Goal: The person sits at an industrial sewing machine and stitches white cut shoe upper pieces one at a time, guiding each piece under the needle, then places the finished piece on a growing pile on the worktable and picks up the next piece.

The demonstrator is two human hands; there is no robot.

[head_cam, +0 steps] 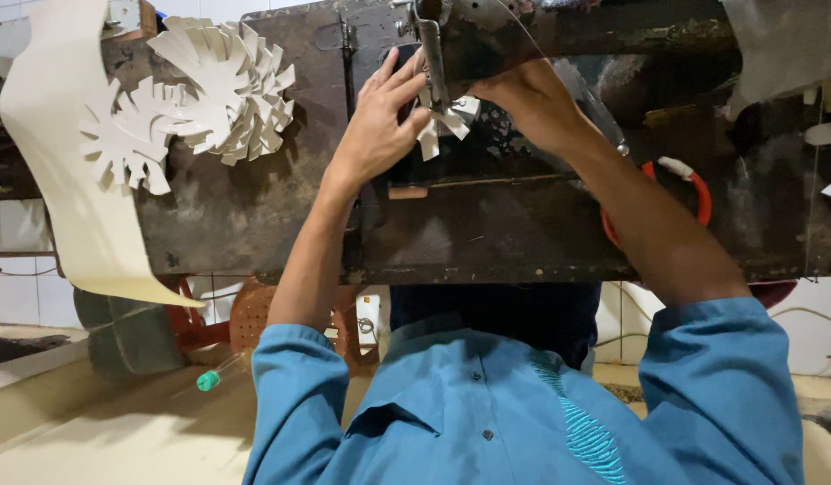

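Note:
My left hand (380,121) lies with its fingers spread against the dark machine, its thumb pinching a small white fringed cut-out (431,136). My right hand (523,99) reaches in from the right and holds the same cut-out's other side under an upright metal bar (431,54). The right fingertips are partly hidden behind that bar. Both forearms come up from blue sleeves (703,377).
A heap of white fringed cut-outs (227,85) lies at the left of the dark worn worktop (487,233). Beside it a long white sheet strip (65,180) hangs over the edge. An orange ring (700,193) sits right; a green-handled screwdriver (209,380) and red stool (254,314) are below.

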